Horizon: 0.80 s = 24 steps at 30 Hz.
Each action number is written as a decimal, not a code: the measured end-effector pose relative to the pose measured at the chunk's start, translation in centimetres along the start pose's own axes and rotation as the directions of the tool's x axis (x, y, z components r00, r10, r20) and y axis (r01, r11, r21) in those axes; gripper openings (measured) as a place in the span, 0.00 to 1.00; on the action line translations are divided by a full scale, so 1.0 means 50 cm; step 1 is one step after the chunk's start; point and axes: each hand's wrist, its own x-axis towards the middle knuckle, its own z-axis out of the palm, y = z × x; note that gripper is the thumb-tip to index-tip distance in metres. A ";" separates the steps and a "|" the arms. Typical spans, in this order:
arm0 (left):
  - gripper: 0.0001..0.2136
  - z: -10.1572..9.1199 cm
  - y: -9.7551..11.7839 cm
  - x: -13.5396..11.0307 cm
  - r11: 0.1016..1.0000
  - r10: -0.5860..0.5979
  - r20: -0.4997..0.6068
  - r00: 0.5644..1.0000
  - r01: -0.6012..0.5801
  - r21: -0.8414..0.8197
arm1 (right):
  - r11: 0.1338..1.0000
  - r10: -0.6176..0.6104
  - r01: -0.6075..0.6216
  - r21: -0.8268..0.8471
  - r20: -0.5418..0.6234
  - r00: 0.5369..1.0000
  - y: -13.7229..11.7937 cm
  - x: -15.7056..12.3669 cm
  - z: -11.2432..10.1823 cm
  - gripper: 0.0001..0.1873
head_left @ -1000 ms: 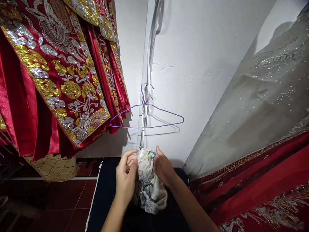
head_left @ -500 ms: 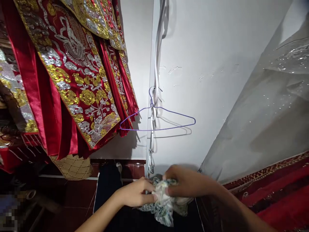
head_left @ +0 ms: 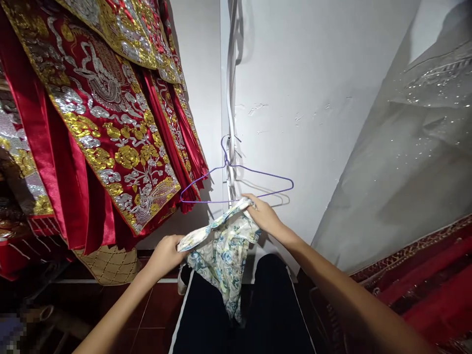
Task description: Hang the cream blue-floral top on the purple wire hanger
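Observation:
A light floral cloth (head_left: 221, 250) with blue and yellow flowers is stretched by its top edge between my hands and hangs down in folds over my knees. My left hand (head_left: 167, 250) is closed on the left end of that edge. Higher up, my right hand (head_left: 262, 214) pinches the right end, so the edge slopes. Just behind the right end is a purple wire hanger (head_left: 265, 172), hooked near a white strip on the wall with no garment on it. Whether the cloth touches the hanger I cannot tell.
Red costumes (head_left: 110, 123) with gold and silver embroidery hang at the left. A greyish sheer sparkly fabric (head_left: 383, 162) hangs at the right, above red cloth (head_left: 435, 290). The white wall (head_left: 295, 73) stands ahead, and dark red tiles (head_left: 121, 305) cover the floor.
Both hands have risen and spread apart, the right one up toward the hanger and the left one leftward. The bunched cloth has opened out and now hangs down.

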 end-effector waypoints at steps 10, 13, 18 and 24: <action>0.17 -0.053 -0.007 0.023 0.964 0.032 -0.401 0.915 -0.134 -0.230 | 0.998 -0.024 0.030 -0.049 0.111 0.993 -0.007 -0.072 -0.046 0.05; 0.13 -0.100 0.037 0.051 0.909 0.030 -0.489 0.872 -0.227 -0.350 | 0.998 -0.053 0.047 0.041 0.144 0.988 -0.025 -0.070 -0.064 0.07; 0.22 -0.166 0.089 0.131 0.867 0.153 -0.491 0.858 -0.355 -0.349 | 0.986 -0.112 0.078 0.144 0.243 0.964 -0.052 -0.066 -0.079 0.10; 0.12 -0.186 0.100 0.208 0.950 0.185 -0.322 0.929 -0.253 -0.185 | 0.992 -0.102 0.116 -0.044 0.248 0.963 -0.070 -0.067 -0.104 0.29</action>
